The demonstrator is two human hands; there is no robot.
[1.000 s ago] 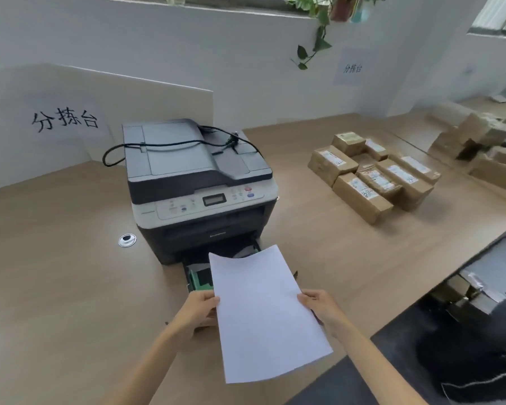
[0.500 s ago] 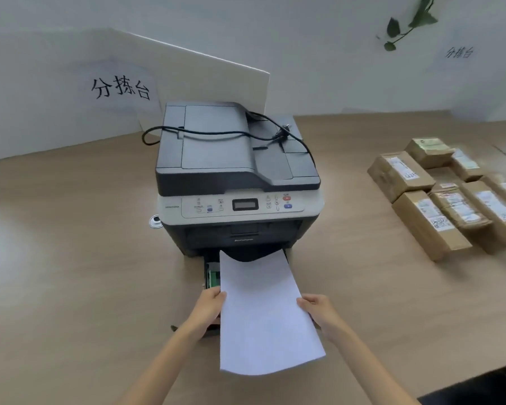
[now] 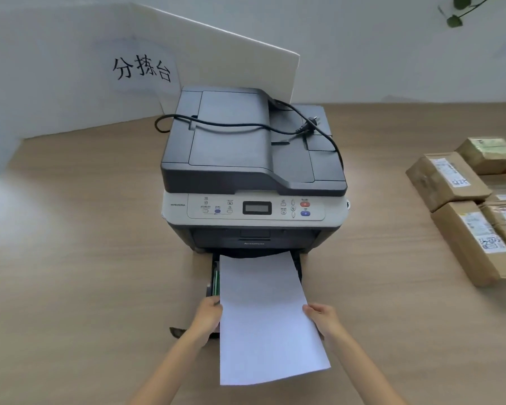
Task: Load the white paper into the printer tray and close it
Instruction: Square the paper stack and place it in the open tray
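A grey and white printer [image 3: 254, 159] stands on the wooden table, its black paper tray [image 3: 214, 276] pulled out toward me at the bottom front. The white paper [image 3: 266, 317] lies lengthwise over the open tray, its far edge at the printer's mouth and its near end sticking out past the tray. My left hand [image 3: 206, 317] grips the paper's left edge and my right hand [image 3: 322, 318] grips its right edge. Most of the tray is hidden under the paper.
A black power cord [image 3: 246, 124] with its plug lies loose on the printer's lid. A white board with black characters [image 3: 140, 68] stands behind the printer. Several brown cardboard parcels [image 3: 473, 206] sit on the table at the right.
The paper has turned from slanted to square with the tray and moved forward, its far edge now at the printer's mouth. The view has shifted so the printer is centred and closer.
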